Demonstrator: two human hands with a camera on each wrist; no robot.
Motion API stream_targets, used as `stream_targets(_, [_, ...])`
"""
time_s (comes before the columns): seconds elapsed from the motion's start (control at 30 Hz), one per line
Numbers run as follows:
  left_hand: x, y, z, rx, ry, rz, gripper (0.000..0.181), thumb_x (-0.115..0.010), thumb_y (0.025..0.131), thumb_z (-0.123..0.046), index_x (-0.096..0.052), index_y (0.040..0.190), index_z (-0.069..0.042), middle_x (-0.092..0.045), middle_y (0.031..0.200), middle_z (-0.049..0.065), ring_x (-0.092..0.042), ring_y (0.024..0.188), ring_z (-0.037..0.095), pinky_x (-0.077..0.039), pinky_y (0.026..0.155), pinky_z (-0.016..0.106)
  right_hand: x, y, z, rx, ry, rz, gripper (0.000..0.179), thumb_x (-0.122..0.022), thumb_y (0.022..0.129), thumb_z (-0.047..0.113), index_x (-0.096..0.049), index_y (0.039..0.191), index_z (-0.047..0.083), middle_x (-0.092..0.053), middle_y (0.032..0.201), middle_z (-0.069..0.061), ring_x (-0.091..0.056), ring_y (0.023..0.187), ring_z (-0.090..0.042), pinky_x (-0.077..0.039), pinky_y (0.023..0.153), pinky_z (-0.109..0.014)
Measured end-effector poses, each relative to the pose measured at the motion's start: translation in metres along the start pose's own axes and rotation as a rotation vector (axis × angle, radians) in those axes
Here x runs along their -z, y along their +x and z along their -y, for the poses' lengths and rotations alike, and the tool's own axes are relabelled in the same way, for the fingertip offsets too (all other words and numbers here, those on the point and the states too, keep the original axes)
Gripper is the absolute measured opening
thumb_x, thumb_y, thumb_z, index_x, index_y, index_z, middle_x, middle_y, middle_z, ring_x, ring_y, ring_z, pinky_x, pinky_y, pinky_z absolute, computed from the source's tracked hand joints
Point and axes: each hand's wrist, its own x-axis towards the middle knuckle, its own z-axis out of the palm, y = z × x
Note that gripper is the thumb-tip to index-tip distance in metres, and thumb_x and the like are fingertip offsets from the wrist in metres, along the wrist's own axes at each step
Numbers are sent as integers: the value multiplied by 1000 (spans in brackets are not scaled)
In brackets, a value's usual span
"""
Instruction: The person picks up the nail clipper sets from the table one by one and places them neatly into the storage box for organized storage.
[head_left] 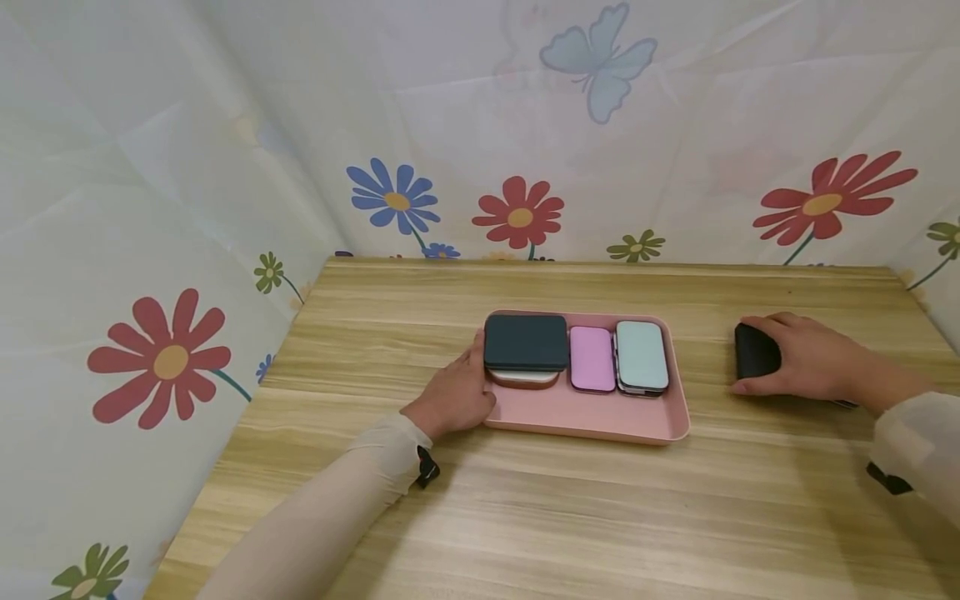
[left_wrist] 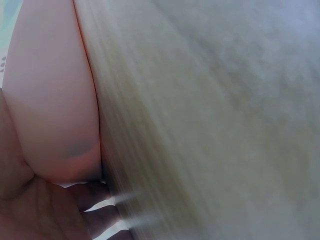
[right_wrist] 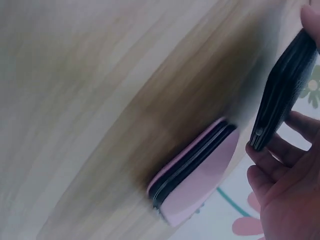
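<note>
My left hand (head_left: 454, 392) holds the left side of a pink tray (head_left: 570, 417), its fingers along the wall and the thumb near the front corner. The left wrist view shows the tray's wall (left_wrist: 57, 100) close up against the palm. Inside the tray, a dark teal wallet (head_left: 527, 342) lies over a white and brown one (head_left: 525, 379). Beside them sit a lilac wallet (head_left: 592, 358) and a mint wallet (head_left: 642, 357). Right of the tray, my right hand (head_left: 817, 358) grips a black wallet (right_wrist: 285, 90) between thumb and fingers, over the table.
A pink wallet with a dark zipped edge (right_wrist: 195, 170) lies on the table near my right hand; in the head view the hand mostly hides it. The wood-grain table (head_left: 600, 517) ends at a flower-printed sheet (head_left: 450, 108) behind and at the sides.
</note>
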Motion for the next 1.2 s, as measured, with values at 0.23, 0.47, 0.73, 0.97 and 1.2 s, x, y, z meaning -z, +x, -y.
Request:
stream_targets(0.23, [1,-1,-1,-8,-5,-10,90,-50,95,-27,9,159,-3,-21,165,15,-30,150,25,-39,113,40,2,1,16,10,65,-32,122,-72,66,79,-35,150,-2,-41,139,-35,-49,114,-50,-50,86,-64])
stream_targets(0.47, [-1,0,0,-3,-13,-6,91,-50,94,-26,8,160,-3,-21,165,15,-30,150,26,-38,114,41,5,1,28,29,78,-50,120,-74,67,77,-36,151,1,-41,141,-33,-49,115,-49,-50,85,-63])
stream_targets(0.73, [0,0,0,0,-13,-5,90,-50,94,-27,7,160,-4,-19,166,14,-30,150,25,-38,114,41,8,4,38,37,73,-83,121,-74,65,79,-37,151,2,-42,141,-32,-49,117,-48,-50,87,-64])
stream_targets(0.97, [-1,1,0,-3,-4,2,89,-48,94,-27,7,160,-3,-19,166,14,-30,149,27,-36,115,41,6,6,45,42,71,-106,122,-73,64,80,-37,150,3,-41,143,-31,-46,120,-49,-48,88,-67])
stream_targets(1.2, [-1,0,0,6,-7,9,90,-49,95,-28,10,160,-5,-19,166,14,-30,149,27,-35,116,41,10,9,62,88,83,-121,122,-72,65,81,-37,151,3,-41,144,-31,-46,122,-49,-47,90,-67])
